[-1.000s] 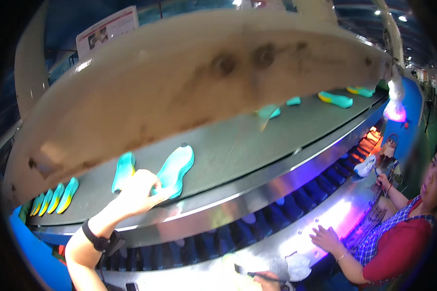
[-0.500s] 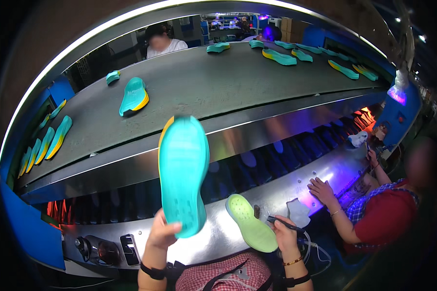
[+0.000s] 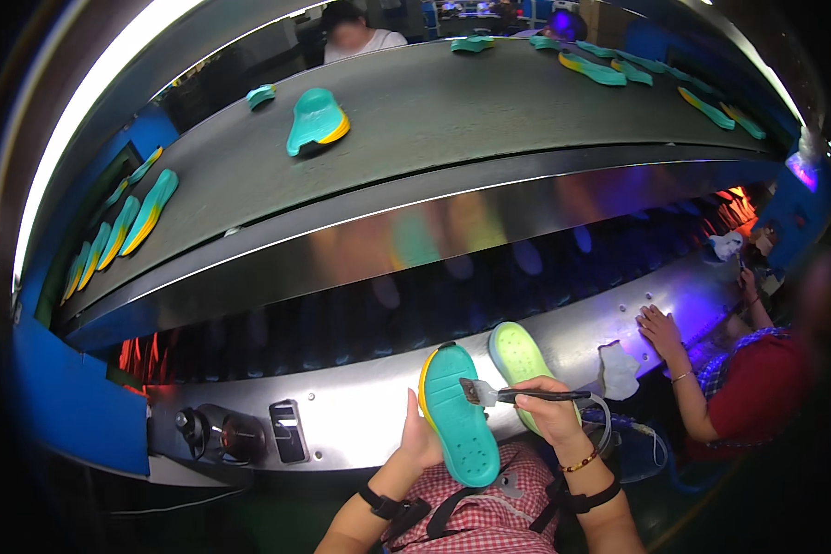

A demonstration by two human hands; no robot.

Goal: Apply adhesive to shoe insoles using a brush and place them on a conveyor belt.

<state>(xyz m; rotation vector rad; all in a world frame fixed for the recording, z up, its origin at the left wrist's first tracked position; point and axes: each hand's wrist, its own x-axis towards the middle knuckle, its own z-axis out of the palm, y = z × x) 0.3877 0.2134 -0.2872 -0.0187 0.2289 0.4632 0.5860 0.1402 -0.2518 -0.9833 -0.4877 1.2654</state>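
In my left hand point(image 3: 420, 437) is a teal shoe sole point(image 3: 460, 425) with a yellow edge. My fingers grip its left side, and the sole tilts in front of my apron. My right hand point(image 3: 550, 413) is closed round the black handle of a brush point(image 3: 510, 395), which trails a pale tube. The brush's dark bristles lie at the upper face of the teal sole, apparently touching it. Just behind, a light green sole point(image 3: 517, 349) rests on the metal ledge, partly covered by my right hand.
A dark conveyor belt point(image 3: 415, 120) carries several teal and yellow soles. Below it runs a dark slot with orange glow at both ends. A bottle point(image 3: 235, 434) and a phone point(image 3: 288, 431) lie left on the ledge. A white scrap point(image 3: 618, 370) and a co-worker's hand point(image 3: 658, 326) are right.
The teal sole has come down from before the belt to in front of me, its holed end now nearest. My right hand has brought the brush from beside the green sole onto it.
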